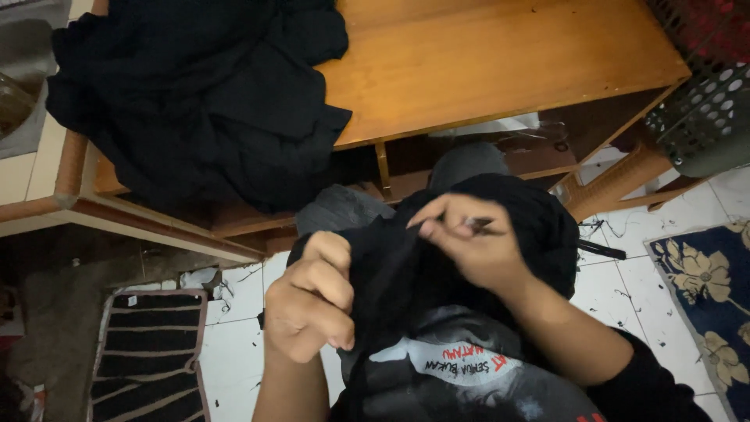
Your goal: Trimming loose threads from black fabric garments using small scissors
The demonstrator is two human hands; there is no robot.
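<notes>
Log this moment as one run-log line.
left hand: bunches black cloth | right hand: pinches small tool at cloth | table: black garment pile

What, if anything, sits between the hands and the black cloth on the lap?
Nothing visible does. The left hand already grips a fold of the black cloth, and the right hand pinches it at the top while holding a small dark tool. The black pile lies apart on the wooden table.

White tiled floor [234, 352] – striped mat [148, 355], floral blue rug [703, 281] – beneath a wooden table [484, 62]
</notes>
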